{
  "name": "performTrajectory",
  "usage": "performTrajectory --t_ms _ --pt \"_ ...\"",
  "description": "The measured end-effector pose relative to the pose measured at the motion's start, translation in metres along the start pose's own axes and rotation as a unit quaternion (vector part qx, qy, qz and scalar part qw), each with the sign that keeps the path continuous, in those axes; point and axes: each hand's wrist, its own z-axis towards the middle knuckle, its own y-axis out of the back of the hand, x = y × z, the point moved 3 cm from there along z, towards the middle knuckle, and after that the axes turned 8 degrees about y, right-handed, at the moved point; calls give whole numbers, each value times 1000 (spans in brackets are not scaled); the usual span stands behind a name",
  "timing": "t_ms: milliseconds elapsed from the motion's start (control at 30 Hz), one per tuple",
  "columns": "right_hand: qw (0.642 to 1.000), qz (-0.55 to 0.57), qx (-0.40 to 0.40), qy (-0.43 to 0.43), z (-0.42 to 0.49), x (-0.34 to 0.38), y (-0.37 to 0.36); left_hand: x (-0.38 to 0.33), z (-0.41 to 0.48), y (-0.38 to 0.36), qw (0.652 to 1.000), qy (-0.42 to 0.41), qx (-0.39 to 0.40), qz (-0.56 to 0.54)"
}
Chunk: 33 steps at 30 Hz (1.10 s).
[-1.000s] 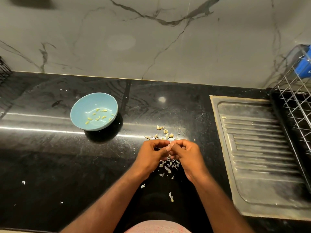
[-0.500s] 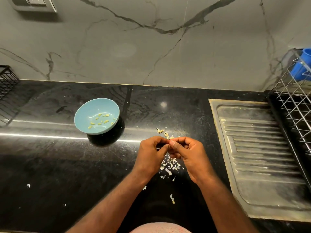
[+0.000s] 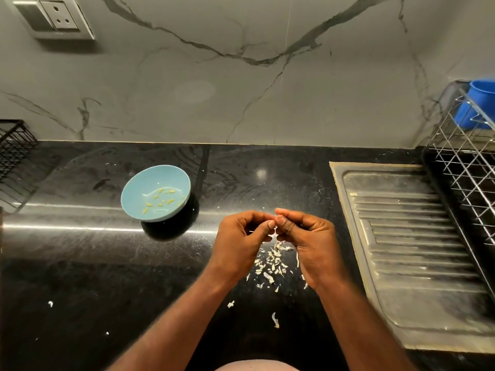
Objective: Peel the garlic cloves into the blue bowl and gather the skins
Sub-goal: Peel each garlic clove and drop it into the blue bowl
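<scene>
Your left hand [image 3: 241, 242] and right hand [image 3: 308, 242] meet fingertip to fingertip above the black counter [image 3: 80, 263]. Both are curled and pinch a small pale garlic piece [image 3: 273, 235] between thumbs and forefingers. It is too small to tell clove from skin.

The skins [image 3: 270, 263] lie scattered on the counter at 6 o'clock, just below your fingertips, with strays trailing toward the front edge. The blue bowl [image 3: 136, 183] sits at 10 o'clock, apart from your left hand, with peeled cloves [image 3: 160, 200] inside.

At 3 o'clock the raised lip of the steel drainboard [image 3: 415, 236] runs near your right wrist, with a wire rack [image 3: 468, 167] beyond it. The widest stretch of counter lies at 8 o'clock, dotted with a few flakes and bounded far left by a black basket [image 3: 13, 145]. The wall closes off 12 o'clock.
</scene>
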Motion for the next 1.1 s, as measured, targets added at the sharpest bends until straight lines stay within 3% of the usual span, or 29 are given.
performTrajectory --t_ms 167,433,700,1100 --pt "998 64 5 -7 -4 4 2 -9 0 4 999 13 2 -44" --pt "994 -71 -13 79 -6 21 3 -25 0 1 998 -14 37 -49" --pt "981 -157 13 111 -6 33 5 -35 11 -4 999 -38 17 -13" --pt "935 -255 -32 245 -14 52 -3 -46 0 -14 997 -74 -4 -36"
